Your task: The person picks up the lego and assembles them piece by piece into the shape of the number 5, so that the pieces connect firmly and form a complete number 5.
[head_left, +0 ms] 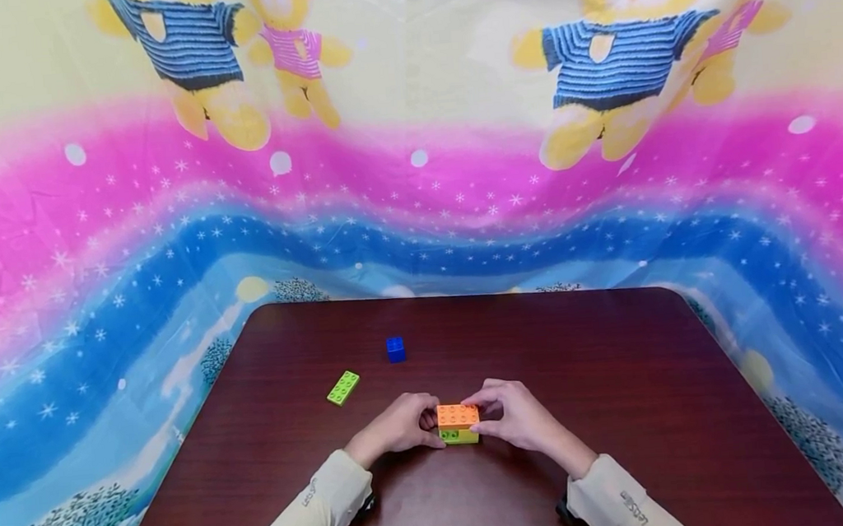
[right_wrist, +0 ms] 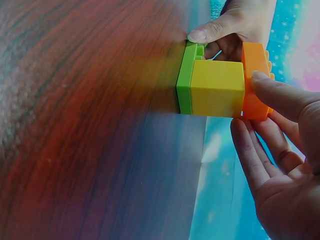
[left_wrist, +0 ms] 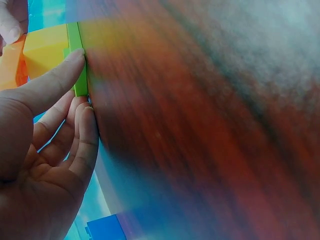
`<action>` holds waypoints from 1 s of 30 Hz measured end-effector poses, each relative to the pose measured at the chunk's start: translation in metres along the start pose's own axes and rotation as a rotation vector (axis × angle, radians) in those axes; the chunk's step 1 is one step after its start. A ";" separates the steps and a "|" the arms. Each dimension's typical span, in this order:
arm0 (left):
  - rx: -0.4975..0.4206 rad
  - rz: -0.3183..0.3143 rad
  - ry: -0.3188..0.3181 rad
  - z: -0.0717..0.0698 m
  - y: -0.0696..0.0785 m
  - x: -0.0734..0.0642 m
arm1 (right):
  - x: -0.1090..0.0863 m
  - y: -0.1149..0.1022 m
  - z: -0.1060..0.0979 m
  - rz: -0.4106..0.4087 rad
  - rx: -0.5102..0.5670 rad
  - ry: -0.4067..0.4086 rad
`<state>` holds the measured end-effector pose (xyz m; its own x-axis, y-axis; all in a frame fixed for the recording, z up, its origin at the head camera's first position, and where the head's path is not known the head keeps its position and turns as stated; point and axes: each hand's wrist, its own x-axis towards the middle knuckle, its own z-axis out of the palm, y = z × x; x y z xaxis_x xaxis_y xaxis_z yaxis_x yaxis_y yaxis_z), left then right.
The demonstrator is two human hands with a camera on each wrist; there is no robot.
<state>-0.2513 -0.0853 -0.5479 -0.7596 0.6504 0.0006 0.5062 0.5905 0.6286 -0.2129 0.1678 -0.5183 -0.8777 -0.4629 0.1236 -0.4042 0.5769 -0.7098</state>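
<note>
A small stack of toy building bricks stands on the table between my two hands. At its base lies a light green plate brick point(right_wrist: 185, 85), with bare studs toward the left-hand side. On the plate's right end stands a yellow brick point(right_wrist: 217, 90). An orange brick point(head_left: 458, 414) lies across the top, studs up, its underside right at the yellow brick and reaching out over the bare studs. My left hand point(head_left: 404, 423) pinches the green plate's end between thumb and fingers. With thumb and fingers, my right hand point(head_left: 517, 417) grips the orange brick's right end.
Farther back on the left of the dark wooden table point(head_left: 592, 349) lies a loose green plate brick point(head_left: 343, 388). A small blue brick point(head_left: 395, 348) is behind it, slightly right. A printed bear curtain point(head_left: 416, 189) hangs around the table's far and side edges.
</note>
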 end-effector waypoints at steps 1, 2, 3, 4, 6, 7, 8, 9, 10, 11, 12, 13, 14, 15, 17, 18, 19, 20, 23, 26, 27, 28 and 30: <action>0.001 0.001 0.000 0.000 0.000 0.000 | 0.000 0.000 0.000 0.002 -0.002 0.000; 0.002 0.001 0.000 0.000 0.000 0.000 | 0.000 -0.001 -0.001 0.005 -0.004 -0.001; 0.004 0.007 0.003 0.000 0.000 0.000 | 0.000 -0.001 -0.001 0.008 -0.005 -0.002; 0.006 0.012 0.005 0.000 0.001 0.000 | 0.000 -0.001 -0.001 0.009 -0.005 -0.002; 0.008 0.015 0.007 0.000 0.001 0.000 | 0.000 -0.001 -0.001 0.010 -0.008 -0.002; 0.009 0.017 0.007 0.000 0.001 0.000 | 0.000 -0.001 -0.001 0.011 -0.009 -0.001; 0.010 0.018 0.008 0.000 0.001 0.000 | 0.000 -0.001 -0.001 0.011 -0.009 -0.001; 0.010 0.019 0.009 0.000 0.001 0.000 | 0.000 -0.001 -0.001 0.011 -0.011 -0.001; 0.008 0.015 0.007 0.000 0.001 0.000 | 0.000 -0.001 -0.001 0.011 -0.012 -0.001; 0.009 0.011 0.006 0.000 0.001 0.001 | 0.000 0.000 -0.001 0.010 -0.013 -0.001; 0.009 0.013 0.007 0.000 0.000 0.001 | 0.000 0.000 -0.001 0.010 -0.010 -0.001; 0.008 0.015 0.008 0.000 0.000 0.001 | 0.000 0.000 -0.001 0.009 -0.008 -0.001; 0.007 0.018 0.010 0.000 0.000 0.001 | 0.000 0.001 -0.001 0.009 -0.004 -0.002; 0.006 0.020 0.010 0.000 0.001 0.001 | 0.000 0.001 -0.001 0.010 0.001 -0.003; 0.008 0.019 0.011 0.000 0.001 0.001 | 0.000 0.002 -0.001 0.010 0.009 -0.005; 0.008 0.017 0.011 0.000 0.002 0.000 | -0.001 0.002 0.000 0.011 0.013 -0.005; 0.008 0.014 0.011 0.000 0.003 0.000 | -0.001 0.003 0.000 0.011 0.017 -0.007; 0.007 0.011 0.011 0.000 0.003 0.000 | -0.001 0.003 0.000 0.011 0.022 -0.009; 0.006 0.006 0.010 0.001 0.004 0.000 | -0.001 0.005 0.000 0.014 0.036 -0.015; 0.009 0.008 0.011 0.001 0.004 -0.001 | 0.000 0.005 0.000 0.019 0.046 -0.021; 0.011 0.008 0.011 0.001 0.004 -0.002 | 0.000 0.005 0.000 0.021 0.048 -0.023; 0.012 0.011 0.011 0.001 0.004 -0.002 | 0.000 0.005 0.000 0.021 0.049 -0.024; 0.016 0.014 0.012 0.000 0.004 -0.002 | 0.001 0.005 0.000 0.025 0.049 -0.026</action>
<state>-0.2473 -0.0840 -0.5456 -0.7572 0.6529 0.0188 0.5233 0.5892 0.6157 -0.2155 0.1698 -0.5218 -0.8802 -0.4664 0.0879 -0.3687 0.5553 -0.7455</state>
